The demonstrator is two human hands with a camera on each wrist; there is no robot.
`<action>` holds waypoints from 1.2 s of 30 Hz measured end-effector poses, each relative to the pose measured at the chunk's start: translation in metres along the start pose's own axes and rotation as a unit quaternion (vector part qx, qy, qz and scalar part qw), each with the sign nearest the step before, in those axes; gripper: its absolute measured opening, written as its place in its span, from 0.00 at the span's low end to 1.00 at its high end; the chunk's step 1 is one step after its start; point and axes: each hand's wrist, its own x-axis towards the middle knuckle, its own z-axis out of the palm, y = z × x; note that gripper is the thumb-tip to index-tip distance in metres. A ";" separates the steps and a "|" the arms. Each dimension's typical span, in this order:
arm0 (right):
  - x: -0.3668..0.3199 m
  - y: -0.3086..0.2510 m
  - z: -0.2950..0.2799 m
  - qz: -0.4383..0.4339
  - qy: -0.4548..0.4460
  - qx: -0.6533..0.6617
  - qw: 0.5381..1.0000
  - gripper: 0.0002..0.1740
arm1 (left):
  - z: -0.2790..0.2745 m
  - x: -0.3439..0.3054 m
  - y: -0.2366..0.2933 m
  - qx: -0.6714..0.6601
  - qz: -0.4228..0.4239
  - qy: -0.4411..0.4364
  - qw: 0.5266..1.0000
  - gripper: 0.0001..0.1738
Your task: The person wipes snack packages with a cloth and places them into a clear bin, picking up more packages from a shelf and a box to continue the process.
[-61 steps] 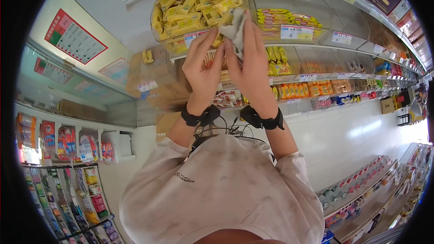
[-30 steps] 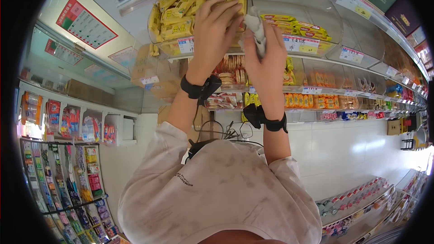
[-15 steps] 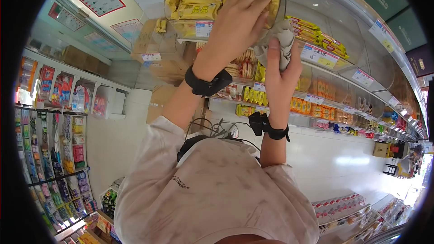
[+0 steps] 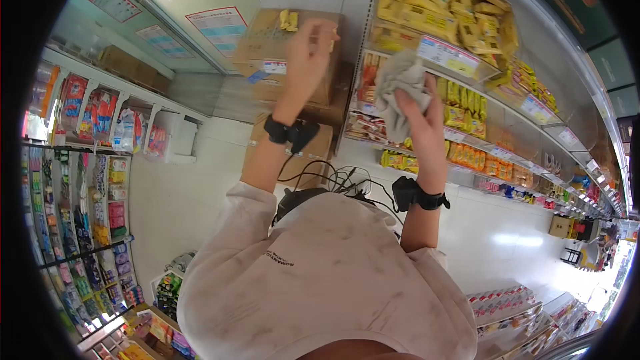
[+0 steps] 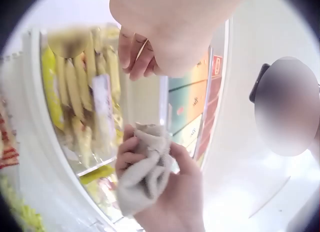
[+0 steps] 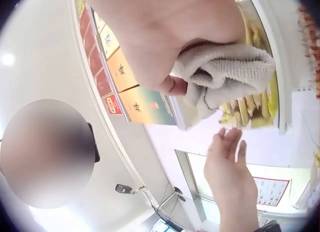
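Observation:
My right hand (image 4: 425,123) grips a crumpled grey cloth (image 4: 399,93), its thumb across the front of the folds. In the right wrist view the ribbed cloth (image 6: 227,71) bulges out between thumb and palm. Both stand in front of the snack shelf, just below a bin of yellow snack packets (image 4: 433,10). My left hand (image 4: 308,60) is raised to the left, overlapping a clear-topped cardboard box (image 4: 267,43) that has a few small yellow packets (image 4: 289,21) on it. Its fingers bend loosely and hold nothing, as the left hand (image 6: 227,167) in the right wrist view shows.
Price labels (image 4: 448,53) line the shelf fronts, with more packaged snacks (image 4: 463,107) on lower tiers. Black cables (image 4: 343,179) hang before my waist. A glass-doored cabinet (image 4: 140,33) stands at left, above hanging goods (image 4: 100,113). Gift boxes (image 5: 187,104) sit higher up.
My left hand has left the yellow packet bin and moved left to the cardboard box. My right hand keeps the cloth, first held near both hands. The head view has swung left.

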 end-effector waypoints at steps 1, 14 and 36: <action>0.003 0.013 0.012 0.021 -0.034 -0.031 0.999 0.36 | -0.018 0.012 -0.039 0.048 -0.007 -0.002 0.999 0.12; -0.033 0.077 0.065 0.121 0.045 -0.032 0.991 0.35 | -0.058 0.151 -0.305 0.473 -0.057 -0.172 0.862 0.38; -0.037 0.061 0.016 0.103 0.050 -0.024 0.993 0.32 | 0.021 0.089 -0.254 0.299 -0.055 -0.304 0.903 0.31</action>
